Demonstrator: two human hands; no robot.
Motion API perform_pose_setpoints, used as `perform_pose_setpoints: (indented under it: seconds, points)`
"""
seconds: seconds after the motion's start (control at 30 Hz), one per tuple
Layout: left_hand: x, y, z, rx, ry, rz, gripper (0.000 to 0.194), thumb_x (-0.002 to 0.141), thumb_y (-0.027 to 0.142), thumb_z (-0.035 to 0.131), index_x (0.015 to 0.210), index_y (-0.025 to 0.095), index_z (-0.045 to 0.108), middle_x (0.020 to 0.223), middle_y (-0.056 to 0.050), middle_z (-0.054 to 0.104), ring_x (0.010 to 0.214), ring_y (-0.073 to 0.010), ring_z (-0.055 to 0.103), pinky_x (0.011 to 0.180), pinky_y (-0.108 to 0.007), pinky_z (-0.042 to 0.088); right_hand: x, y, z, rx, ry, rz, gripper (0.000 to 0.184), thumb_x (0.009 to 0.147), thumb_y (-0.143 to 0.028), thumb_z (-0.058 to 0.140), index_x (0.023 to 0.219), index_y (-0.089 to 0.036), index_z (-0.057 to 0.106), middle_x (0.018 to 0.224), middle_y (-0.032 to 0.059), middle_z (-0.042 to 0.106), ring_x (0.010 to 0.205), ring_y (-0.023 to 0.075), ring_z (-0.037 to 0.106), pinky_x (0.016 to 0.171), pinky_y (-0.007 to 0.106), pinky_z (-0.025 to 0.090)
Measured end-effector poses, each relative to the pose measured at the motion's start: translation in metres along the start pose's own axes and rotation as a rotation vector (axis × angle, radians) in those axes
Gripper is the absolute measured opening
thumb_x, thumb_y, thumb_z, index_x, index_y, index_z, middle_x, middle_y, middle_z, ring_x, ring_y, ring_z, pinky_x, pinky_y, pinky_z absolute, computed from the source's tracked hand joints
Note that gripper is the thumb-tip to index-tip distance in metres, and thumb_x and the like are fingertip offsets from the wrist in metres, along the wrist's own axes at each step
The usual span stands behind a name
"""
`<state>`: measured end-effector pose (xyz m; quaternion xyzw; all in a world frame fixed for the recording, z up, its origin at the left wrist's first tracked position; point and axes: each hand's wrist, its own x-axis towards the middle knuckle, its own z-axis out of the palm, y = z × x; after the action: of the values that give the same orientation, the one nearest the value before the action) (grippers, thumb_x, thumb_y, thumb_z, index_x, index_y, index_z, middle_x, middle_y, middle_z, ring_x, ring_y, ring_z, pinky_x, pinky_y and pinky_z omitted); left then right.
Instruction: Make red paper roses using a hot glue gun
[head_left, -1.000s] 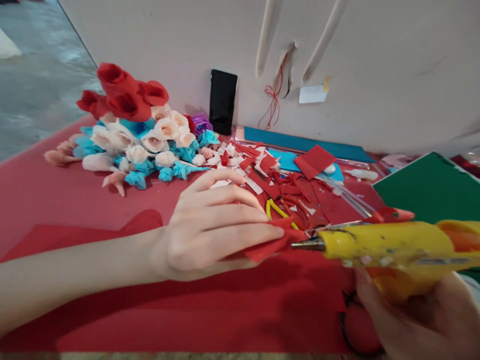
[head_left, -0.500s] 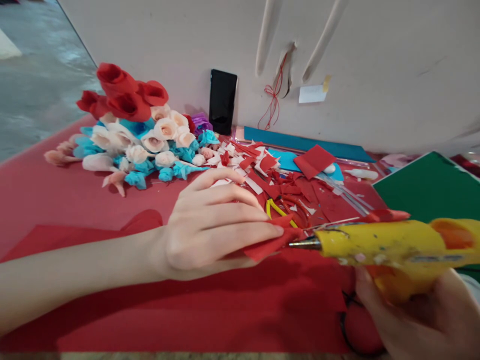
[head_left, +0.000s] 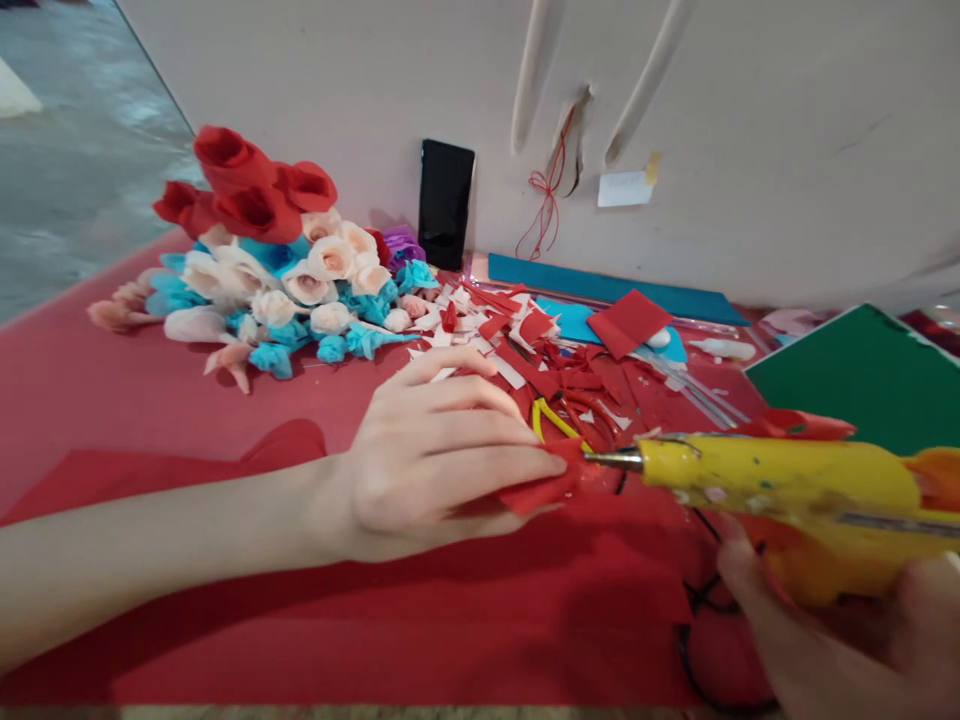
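Note:
My left hand (head_left: 442, 460) pinches a small piece of red crepe paper (head_left: 544, 492) between thumb and fingers, over a larger red sheet (head_left: 420, 620) on the table. In my right hand (head_left: 832, 630) is a yellow hot glue gun (head_left: 780, 480), gripped by its orange handle. Its metal nozzle points left, at the far edge of the red piece, close to my left fingertips. A shiny spot shows on the paper near the tip. Just behind the piece lie pliers with yellow handles (head_left: 553, 420), partly covered.
Paper flowers (head_left: 300, 270) in red, white, blue and pink pile up at the left back. A black phone (head_left: 446, 205) leans on the wall. Red and white scraps (head_left: 517, 320) litter the middle. A green board (head_left: 862, 370) lies right; a black cord (head_left: 686, 660) loops below the glue gun.
The glue gun's nozzle has moved up along the edge of the red piece. My left hand has shifted slightly right, and a shiny spot now shows on the paper.

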<state>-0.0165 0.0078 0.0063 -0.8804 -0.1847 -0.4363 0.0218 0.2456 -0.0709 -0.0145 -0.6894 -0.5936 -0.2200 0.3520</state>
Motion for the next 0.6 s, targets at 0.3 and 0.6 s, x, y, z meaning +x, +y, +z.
perform_pose_setpoints:
  seconds: [0.3, 0.6]
  points:
    - [-0.008, -0.009, 0.027, -0.255, -0.167, -0.315, 0.010, 0.073, 0.023, 0.065, 0.078, 0.014, 0.066, 0.069, -0.003, 0.070, 0.063, -0.0134, 0.062, 0.065, -0.028, 0.047, 0.035, 0.048, 0.056, -0.144, -0.142, -0.055, 0.031, 0.069, -0.049, 0.052, 0.065, -0.021, 0.038, 0.061, 0.0024, 0.044, 0.057, 0.0179, 0.045, 0.053, 0.030, 0.038]
    - [-0.004, -0.003, 0.021, -0.263, -0.114, -0.304, 0.007, 0.073, 0.022, 0.064, 0.078, 0.017, 0.063, 0.069, 0.000, 0.069, 0.065, -0.0119, 0.062, 0.078, -0.032, 0.045, 0.028, 0.082, 0.095, -0.129, -0.367, -0.006, 0.034, 0.071, -0.050, 0.049, 0.068, -0.017, 0.055, 0.058, 0.0036, 0.053, 0.052, 0.0182, 0.050, 0.049, 0.029, 0.039]
